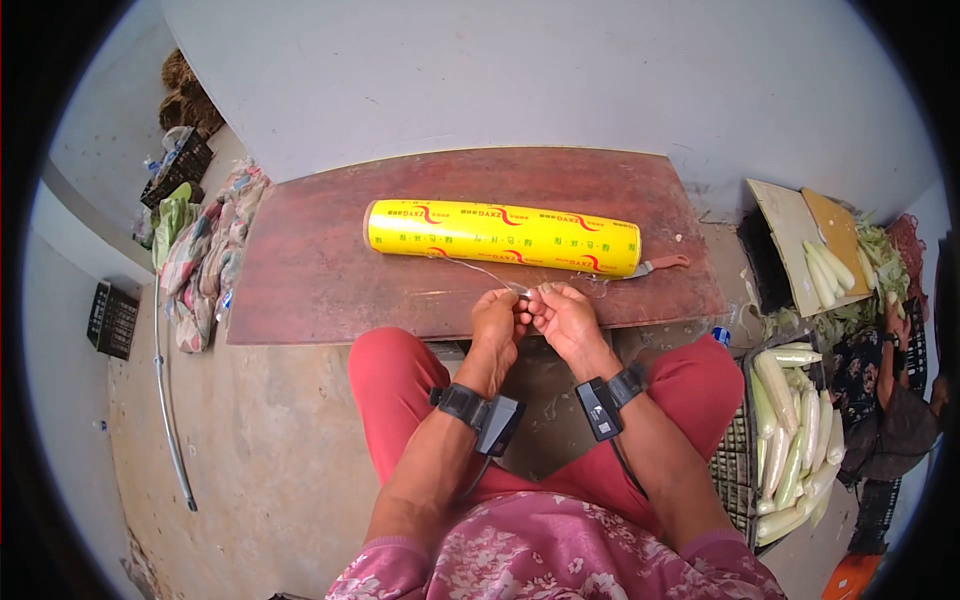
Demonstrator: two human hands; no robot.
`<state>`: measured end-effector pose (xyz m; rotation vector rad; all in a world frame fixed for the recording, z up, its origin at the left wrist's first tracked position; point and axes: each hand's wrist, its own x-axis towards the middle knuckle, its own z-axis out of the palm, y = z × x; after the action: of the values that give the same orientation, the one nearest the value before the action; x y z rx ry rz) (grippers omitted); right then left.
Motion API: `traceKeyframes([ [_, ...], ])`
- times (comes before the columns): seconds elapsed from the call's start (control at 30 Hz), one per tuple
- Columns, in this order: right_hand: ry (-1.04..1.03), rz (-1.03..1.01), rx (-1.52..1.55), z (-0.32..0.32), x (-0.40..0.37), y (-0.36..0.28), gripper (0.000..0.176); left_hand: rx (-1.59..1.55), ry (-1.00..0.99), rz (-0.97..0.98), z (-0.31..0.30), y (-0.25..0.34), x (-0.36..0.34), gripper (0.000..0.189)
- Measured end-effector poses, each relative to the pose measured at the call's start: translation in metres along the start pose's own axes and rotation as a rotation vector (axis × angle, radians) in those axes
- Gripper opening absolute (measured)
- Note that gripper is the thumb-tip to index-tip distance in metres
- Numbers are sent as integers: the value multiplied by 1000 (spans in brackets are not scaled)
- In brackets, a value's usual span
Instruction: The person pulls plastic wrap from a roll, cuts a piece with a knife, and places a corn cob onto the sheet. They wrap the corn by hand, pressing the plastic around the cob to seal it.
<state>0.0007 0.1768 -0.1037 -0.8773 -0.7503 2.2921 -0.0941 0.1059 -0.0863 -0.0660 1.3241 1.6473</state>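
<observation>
We are pinching a thin strand of film [480, 272] between the closed fingertips of our left hand [500, 318] and right hand [562, 312], the two nearly meeting at the near edge of the table [330, 270]. The yellow roll [500, 238] is lying crosswise on the table, beyond both hands. A knife [662, 265] is resting beside its right end.
</observation>
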Motion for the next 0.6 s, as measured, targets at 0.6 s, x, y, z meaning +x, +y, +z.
traceKeyframes([
  [0.6,-47,-28,-8,-7,-2,-7,6,-339,58,50,-18,21,56,7],
])
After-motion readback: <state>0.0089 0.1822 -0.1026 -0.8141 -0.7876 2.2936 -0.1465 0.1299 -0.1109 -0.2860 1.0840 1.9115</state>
